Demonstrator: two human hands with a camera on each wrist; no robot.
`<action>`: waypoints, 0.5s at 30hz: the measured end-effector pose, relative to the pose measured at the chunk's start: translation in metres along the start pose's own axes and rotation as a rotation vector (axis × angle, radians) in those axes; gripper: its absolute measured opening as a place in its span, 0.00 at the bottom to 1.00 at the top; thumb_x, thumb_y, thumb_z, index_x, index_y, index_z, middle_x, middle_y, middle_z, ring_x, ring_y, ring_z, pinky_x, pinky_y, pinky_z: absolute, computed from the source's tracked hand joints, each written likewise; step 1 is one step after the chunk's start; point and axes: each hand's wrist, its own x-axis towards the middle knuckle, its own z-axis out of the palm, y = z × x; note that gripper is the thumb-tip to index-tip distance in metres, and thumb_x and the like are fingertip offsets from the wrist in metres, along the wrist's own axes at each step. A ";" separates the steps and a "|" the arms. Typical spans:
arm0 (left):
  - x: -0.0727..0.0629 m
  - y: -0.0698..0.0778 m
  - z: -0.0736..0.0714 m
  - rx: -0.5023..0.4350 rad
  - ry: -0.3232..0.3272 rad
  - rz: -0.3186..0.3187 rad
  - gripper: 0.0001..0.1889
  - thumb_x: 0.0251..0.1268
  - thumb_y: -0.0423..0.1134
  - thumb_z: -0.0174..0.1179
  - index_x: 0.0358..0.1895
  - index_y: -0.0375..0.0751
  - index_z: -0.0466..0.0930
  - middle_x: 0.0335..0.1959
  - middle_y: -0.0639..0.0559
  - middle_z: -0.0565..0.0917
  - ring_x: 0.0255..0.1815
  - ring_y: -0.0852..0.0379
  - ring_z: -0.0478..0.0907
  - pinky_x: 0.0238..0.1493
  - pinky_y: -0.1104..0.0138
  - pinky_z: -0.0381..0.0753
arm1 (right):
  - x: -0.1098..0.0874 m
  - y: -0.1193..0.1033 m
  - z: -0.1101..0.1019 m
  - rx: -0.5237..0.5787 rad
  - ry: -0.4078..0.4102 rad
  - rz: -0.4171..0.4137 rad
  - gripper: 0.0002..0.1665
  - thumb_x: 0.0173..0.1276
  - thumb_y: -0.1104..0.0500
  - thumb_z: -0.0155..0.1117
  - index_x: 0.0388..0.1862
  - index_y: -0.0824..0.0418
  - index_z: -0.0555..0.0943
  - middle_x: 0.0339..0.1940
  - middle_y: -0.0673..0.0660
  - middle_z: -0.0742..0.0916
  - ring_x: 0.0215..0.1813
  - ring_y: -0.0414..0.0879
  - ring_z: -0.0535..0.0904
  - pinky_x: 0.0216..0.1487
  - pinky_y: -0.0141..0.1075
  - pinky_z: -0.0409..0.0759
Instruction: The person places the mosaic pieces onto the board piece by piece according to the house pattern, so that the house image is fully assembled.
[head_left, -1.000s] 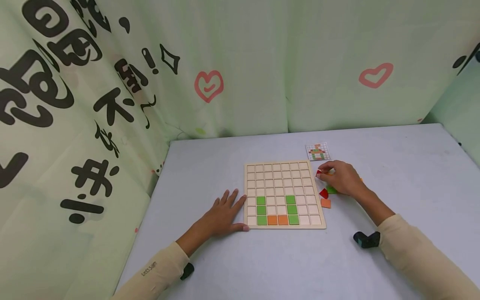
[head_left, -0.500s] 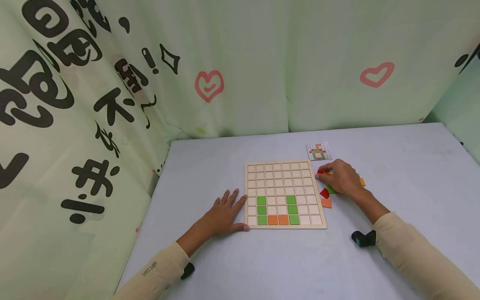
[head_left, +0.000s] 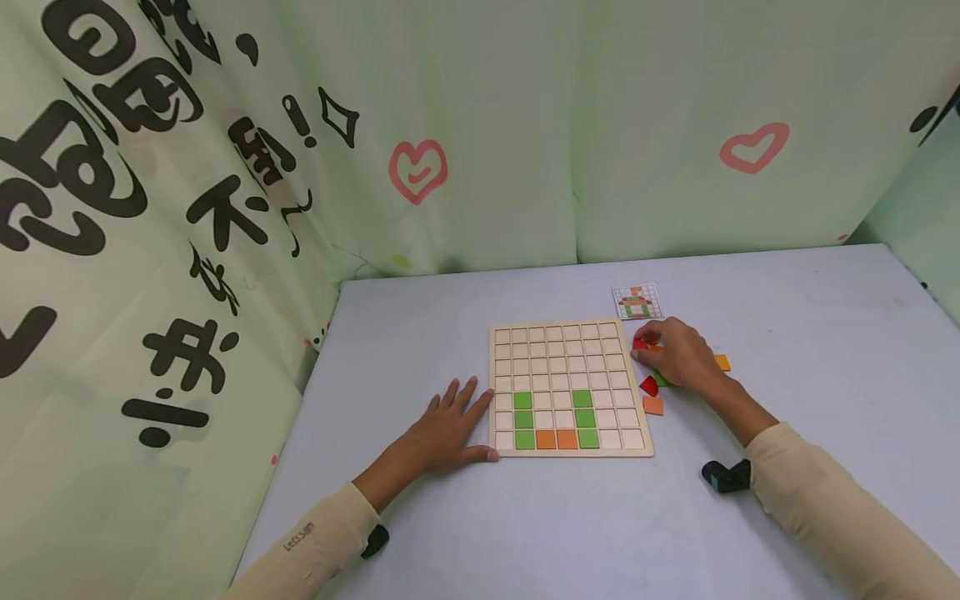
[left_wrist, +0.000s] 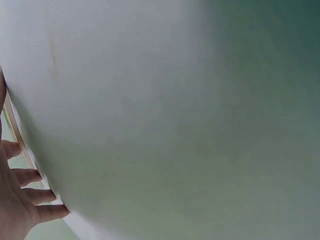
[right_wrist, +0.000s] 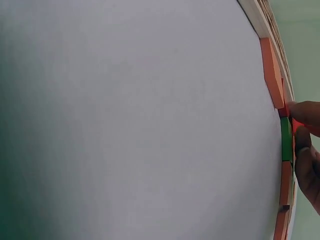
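Left hand [head_left: 447, 431] splayed against board [head_left: 557, 365] — right hand [head_left: 679, 353] round red piece [head_left: 639, 343]

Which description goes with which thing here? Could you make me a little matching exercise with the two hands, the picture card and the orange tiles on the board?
Things:
1. Left hand
2. Right hand
3. Picture card
4. Orange tiles

Descriptions:
A. Between green tiles in the row nearest the person
B. Fingertips at a red piece
C. Fingers spread at the edge of the board
D. Beyond the board's far right corner

Pairs: 1-C, 2-B, 3-D, 4-A
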 end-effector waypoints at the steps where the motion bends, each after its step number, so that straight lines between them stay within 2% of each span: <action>1: 0.000 0.000 0.000 0.001 0.001 0.001 0.52 0.61 0.76 0.52 0.82 0.52 0.48 0.83 0.42 0.49 0.82 0.35 0.46 0.74 0.40 0.60 | 0.000 0.000 0.000 0.003 -0.001 -0.004 0.20 0.68 0.59 0.70 0.54 0.68 0.82 0.51 0.70 0.83 0.54 0.63 0.75 0.52 0.55 0.78; 8: 0.000 0.000 0.002 0.004 0.003 -0.002 0.51 0.62 0.75 0.52 0.82 0.53 0.48 0.83 0.43 0.48 0.82 0.35 0.46 0.74 0.40 0.59 | -0.002 0.000 0.004 0.027 -0.031 -0.035 0.20 0.70 0.61 0.67 0.58 0.67 0.79 0.53 0.70 0.84 0.54 0.62 0.76 0.56 0.56 0.78; 15: 0.002 -0.002 0.004 0.000 -0.002 -0.009 0.51 0.62 0.76 0.51 0.82 0.54 0.47 0.83 0.44 0.48 0.83 0.36 0.45 0.75 0.41 0.59 | -0.004 0.001 0.002 0.006 -0.027 -0.105 0.21 0.69 0.63 0.67 0.60 0.65 0.81 0.49 0.67 0.86 0.49 0.58 0.77 0.48 0.47 0.78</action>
